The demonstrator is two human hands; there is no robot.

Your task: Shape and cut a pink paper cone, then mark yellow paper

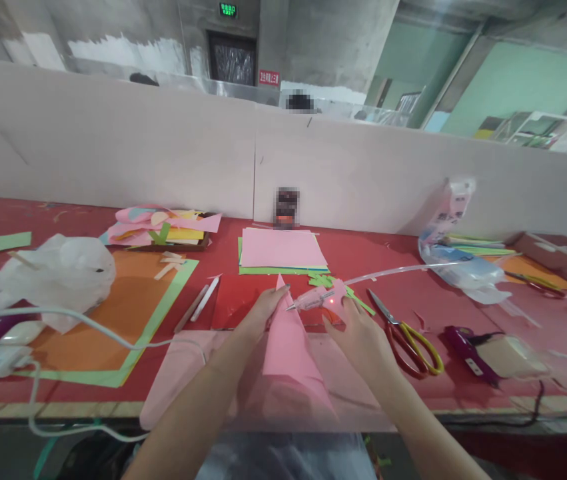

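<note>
My left hand point(269, 303) grips a pink paper cone point(287, 347) near its pointed top, which faces away from me. The cone's wide end opens toward me. In my right hand point(356, 327) is a pale pink hot glue gun point(320, 300) with a lit red light. Its nozzle points left and touches or nearly touches the cone's edge. A clear glue stick point(393, 272) extends from the gun's back to the right. Beneath the cone lie a red sheet point(228, 303) and a translucent pink mat point(178, 373).
Scissors point(406, 340) lie right of my right hand, near a purple power strip point(470, 357). Stacked paper point(283, 248) sits ahead, with green scraps point(320, 280) before it. A white cable point(113, 337) crosses the left side. A white partition point(163, 147) bounds the table's back.
</note>
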